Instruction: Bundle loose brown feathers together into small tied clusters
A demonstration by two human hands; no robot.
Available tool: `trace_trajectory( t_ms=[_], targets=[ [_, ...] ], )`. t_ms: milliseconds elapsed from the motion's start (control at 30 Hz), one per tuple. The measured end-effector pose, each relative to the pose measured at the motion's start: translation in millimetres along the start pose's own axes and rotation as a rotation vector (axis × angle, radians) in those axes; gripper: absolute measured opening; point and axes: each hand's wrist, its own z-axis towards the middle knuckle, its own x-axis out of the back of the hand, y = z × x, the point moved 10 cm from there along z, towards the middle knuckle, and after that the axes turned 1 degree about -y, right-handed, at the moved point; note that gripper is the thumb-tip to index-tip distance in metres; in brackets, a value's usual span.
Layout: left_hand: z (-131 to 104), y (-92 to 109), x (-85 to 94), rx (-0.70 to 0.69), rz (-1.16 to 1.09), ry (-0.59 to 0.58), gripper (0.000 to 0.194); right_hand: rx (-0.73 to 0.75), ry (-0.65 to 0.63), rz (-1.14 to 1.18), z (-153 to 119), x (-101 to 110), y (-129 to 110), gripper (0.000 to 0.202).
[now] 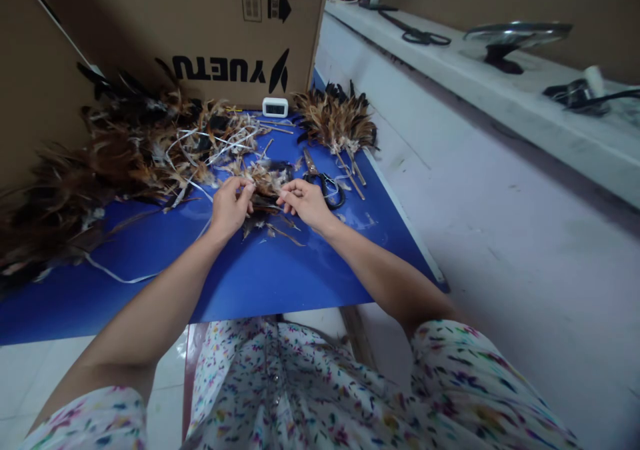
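Over the blue table [280,270], my left hand [232,207] is closed in a pinch on brown feathers [264,173]. Facing it, my right hand [309,203] pinches the feathers' other side with thumb and fingertips; the exact bit it grips is too small to make out. Some loose dark feathers [257,223] lie on the table just below my hands. Black-handled scissors [325,187] rest right beside my right hand, blades pointing away from me. White string [193,183] trails across the feathers to the left of my left hand.
A long heap of brown and black feathers [135,143] covers the left side. Feather bunches on sticks [340,120] lie at the back right. A small white digital clock [275,107] stands before a cardboard box [225,30]. Another pair of scissors [425,37] lies on the ledge [450,60].
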Motion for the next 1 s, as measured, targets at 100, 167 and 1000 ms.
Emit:
trace_trajectory(
  t_ms=[100,167,1000],
  targets=[
    [0,-14,-7.9,0.130,-0.179,-0.029,0.014,0.001,-0.007,0.012,-1,-1,0,0.009],
    [0,-20,-12.3,0.188,-0.277,-0.038,0.012,-0.002,-0.010,0.016,-1,-1,0,0.008],
    [6,-15,40.3,0.053,-0.355,0.386,0.010,0.047,0.069,-0.269,2,13,3,0.004]
  ],
)
